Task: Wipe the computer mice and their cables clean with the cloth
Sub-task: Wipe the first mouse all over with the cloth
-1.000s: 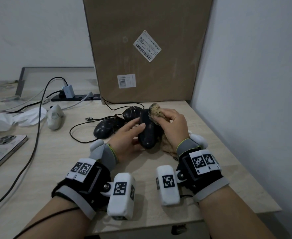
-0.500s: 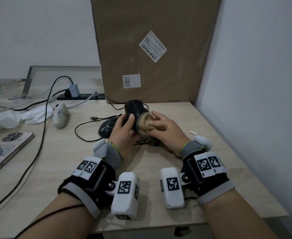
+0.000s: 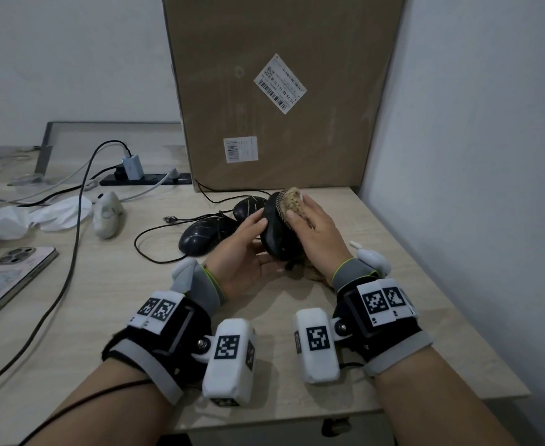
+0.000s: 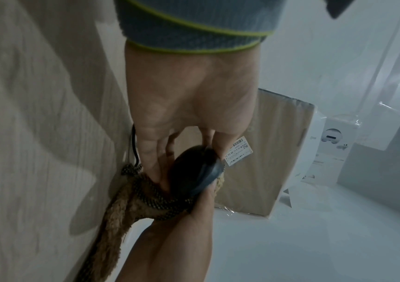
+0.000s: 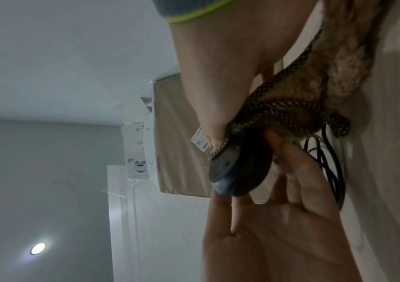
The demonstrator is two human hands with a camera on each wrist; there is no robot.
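Observation:
My left hand (image 3: 258, 228) grips a black mouse (image 3: 272, 236) and holds it on edge just above the desk. My right hand (image 3: 313, 226) presses a tan cloth (image 3: 293, 201) against the mouse's far upper side. The cloth's tail (image 4: 121, 209) hangs down under the right palm. In the left wrist view my left hand's fingers (image 4: 155, 152) wrap the dark mouse (image 4: 194, 171). In the right wrist view my thumb (image 5: 216, 133) pins the cloth (image 5: 290, 106) on the mouse (image 5: 240, 171). Its cable (image 5: 334, 171) dangles in loops. Two more black mice (image 3: 205, 235) (image 3: 248, 206) lie just left of my hands.
A tall cardboard box (image 3: 281, 91) stands against the back wall, and a wall closes the desk's right side. At the left lie a white mouse (image 3: 105, 215), crumpled tissue (image 3: 36, 217), a phone (image 3: 7, 278), a power strip (image 3: 142, 179) and a long black cable (image 3: 71, 252).
My left hand has turned the held mouse onto its edge. The right hand has slid the cloth from the mouse's near side up to its far end.

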